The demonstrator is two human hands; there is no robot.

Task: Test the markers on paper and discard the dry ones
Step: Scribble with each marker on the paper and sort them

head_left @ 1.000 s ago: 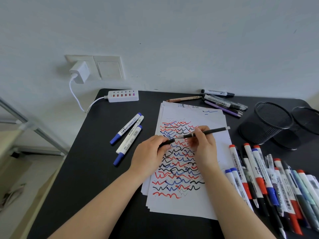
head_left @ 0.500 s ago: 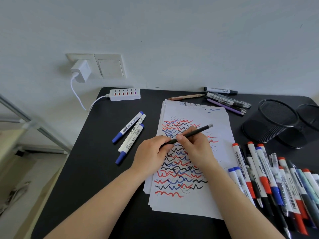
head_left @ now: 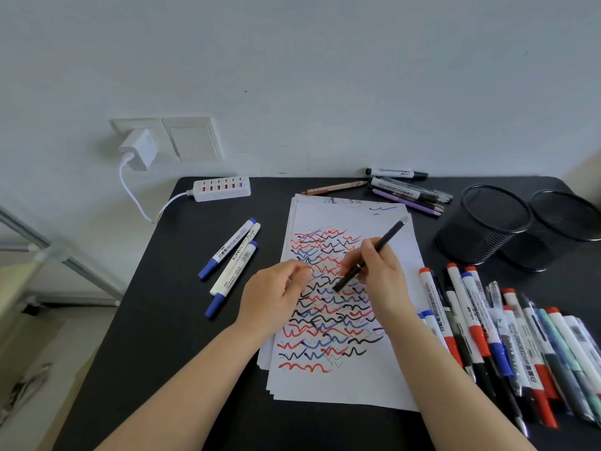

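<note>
A right hand [head_left: 379, 275] pinches a slim black pen [head_left: 370, 257] low on its barrel above scribbled paper [head_left: 383, 379]; light and stiff, it likely suits that grip. The left hand [head_left: 276, 294] rests loosely curled.

Paper [head_left: 395, 379] (red, blue, black squiggles)
</note>
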